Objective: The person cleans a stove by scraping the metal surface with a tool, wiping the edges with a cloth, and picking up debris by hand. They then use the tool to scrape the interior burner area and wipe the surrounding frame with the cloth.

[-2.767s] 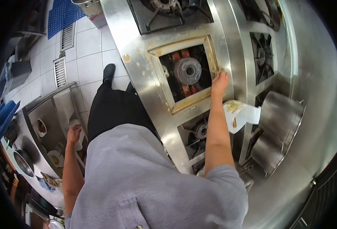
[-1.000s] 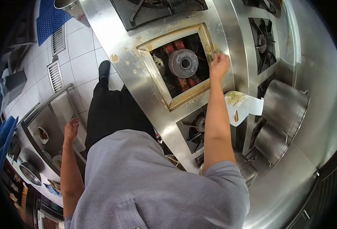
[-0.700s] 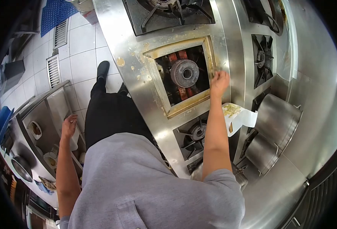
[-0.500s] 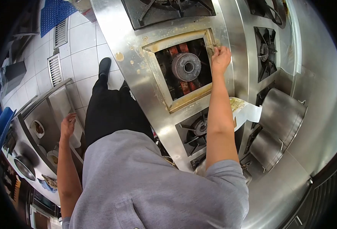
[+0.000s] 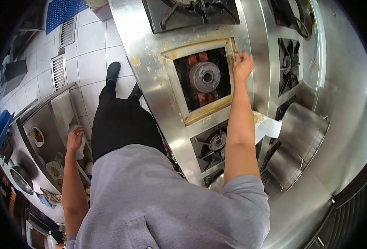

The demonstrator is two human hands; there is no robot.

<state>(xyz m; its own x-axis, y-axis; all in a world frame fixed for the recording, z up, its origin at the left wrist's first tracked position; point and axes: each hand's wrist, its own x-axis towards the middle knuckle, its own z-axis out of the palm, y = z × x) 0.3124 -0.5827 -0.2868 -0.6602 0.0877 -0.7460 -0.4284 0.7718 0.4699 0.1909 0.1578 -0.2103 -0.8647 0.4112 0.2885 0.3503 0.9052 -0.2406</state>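
My right hand [image 5: 243, 66] reaches out over the steel stove top, at the right side of a greasy square frame [image 5: 176, 93] around an open burner well. Its fingers are closed together by the frame's edge; whatever they may hold is too small to make out. Inside the well sits a round grey burner [image 5: 205, 77] with reddish bars beside it. My left hand [image 5: 75, 139] hangs low by the side counter, fingers loosely bent and apart, with nothing in them.
Two large steel pots [image 5: 304, 128] stand at the right. A stained white sheet [image 5: 270, 126] lies near a smaller burner [image 5: 216, 141]. Another grate [image 5: 192, 12] is at the top. Bowls [image 5: 37, 137] sit on the left counter shelf; a wok [image 5: 21, 179] is nearby.
The view has shifted slightly, so the stove appears a little lower and further right. My right hand stays at the frame's edge, still closed. My left hand has hardly moved.
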